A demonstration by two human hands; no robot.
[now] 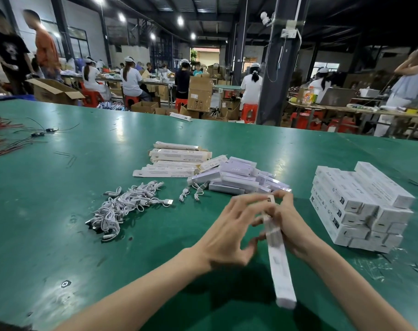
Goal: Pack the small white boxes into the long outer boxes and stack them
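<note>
Right hand (292, 226) grips the long box (281, 271), tilted above the worktop (60, 211) near the front edge; left hand (227, 235) released, fingers spread at its upper end. Judged step: closing the end flap. Advise firm mid-box hold, square tuck, then transfer to the stack (361, 206) at right

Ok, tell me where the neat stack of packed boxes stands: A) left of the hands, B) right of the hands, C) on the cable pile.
B: the stack of boxes stands on the table right of the right hand; the cable pile lies left.
</note>
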